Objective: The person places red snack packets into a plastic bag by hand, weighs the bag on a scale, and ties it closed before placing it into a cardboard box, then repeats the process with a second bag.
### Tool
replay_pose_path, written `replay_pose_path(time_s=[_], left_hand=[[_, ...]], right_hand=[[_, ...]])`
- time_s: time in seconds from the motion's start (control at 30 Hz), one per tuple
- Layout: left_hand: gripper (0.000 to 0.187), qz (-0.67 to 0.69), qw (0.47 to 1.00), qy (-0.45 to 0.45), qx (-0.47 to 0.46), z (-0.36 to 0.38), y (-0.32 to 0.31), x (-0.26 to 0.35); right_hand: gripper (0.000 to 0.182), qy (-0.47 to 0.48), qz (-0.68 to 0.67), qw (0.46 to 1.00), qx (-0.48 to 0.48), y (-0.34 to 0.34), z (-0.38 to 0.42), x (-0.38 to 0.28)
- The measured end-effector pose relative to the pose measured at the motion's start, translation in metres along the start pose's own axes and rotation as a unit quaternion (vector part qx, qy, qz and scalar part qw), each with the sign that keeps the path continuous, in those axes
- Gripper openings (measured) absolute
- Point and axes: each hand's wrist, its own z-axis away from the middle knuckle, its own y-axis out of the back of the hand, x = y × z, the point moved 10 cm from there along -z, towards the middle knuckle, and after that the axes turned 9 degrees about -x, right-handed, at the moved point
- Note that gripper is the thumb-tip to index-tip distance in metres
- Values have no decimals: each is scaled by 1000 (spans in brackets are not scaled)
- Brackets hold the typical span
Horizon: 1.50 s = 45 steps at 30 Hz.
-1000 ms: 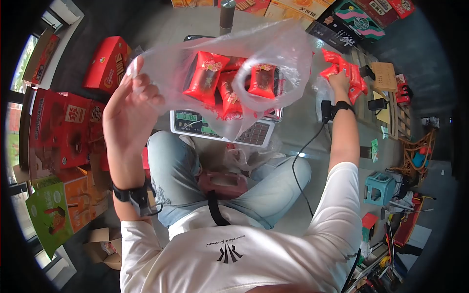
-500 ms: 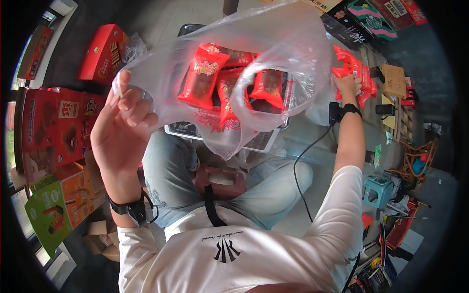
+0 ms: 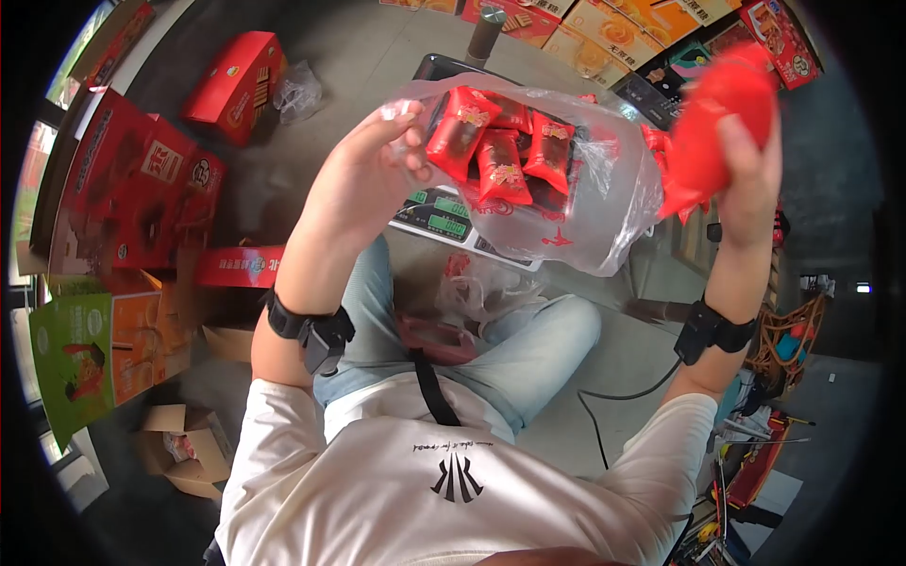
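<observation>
A clear plastic bag [image 3: 604, 222] lies over a digital scale [image 3: 491, 247] with green displays, and several red snack packets [image 3: 503, 168] with gold print are inside it. My left hand [image 3: 382, 156] has its fingers curled at the bag's left edge, gripping the plastic. To the right of the bag, my right hand [image 3: 752, 174] is raised, wrapped round a red packet [image 3: 714, 123] that is smeared by motion. Behind that packet, more red wrapping [image 3: 655, 141] shows beside the bag.
A red gift box [image 3: 233, 90] and crumpled plastic [image 3: 298, 92] sit on the floor at the back left. A dark cylinder [image 3: 485, 36] stands behind the scale. Cartons [image 3: 604, 38] line the back; an opened cardboard box [image 3: 189, 448] is at lower left. Tools [image 3: 755, 462] crowd the lower right.
My right hand has lifted a red packet from the pile at right and brought it up. My left hand has moved right and the bag has sunk lower over the scale.
</observation>
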Motion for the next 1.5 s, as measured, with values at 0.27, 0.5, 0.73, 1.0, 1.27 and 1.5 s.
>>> replay_pose_path(time_s=[0.27, 0.5, 0.73, 1.0, 1.27, 1.5], left_hand=[[16, 25, 1000, -1, 4, 14, 0, 9], [15, 42, 999, 12, -16, 20, -5, 3], [16, 22, 999, 36, 11, 21, -3, -4], [18, 93, 995, 36, -27, 19, -4, -16], [20, 72, 995, 32, -68, 4, -34, -28], [25, 74, 996, 51, 1, -9, -18, -47]], right_hand=[[62, -219, 420, 805, -359, -159, 18, 106], [57, -153, 523, 810, -218, -121, -14, 181], [46, -128, 425, 878, -180, -112, 7, 139], [14, 14, -1, 999, -45, -36, 112, 74], [22, -320, 80, 892, 308, 174, 168, 359], [63, -368, 279, 857, 230, 172, 77, 464]])
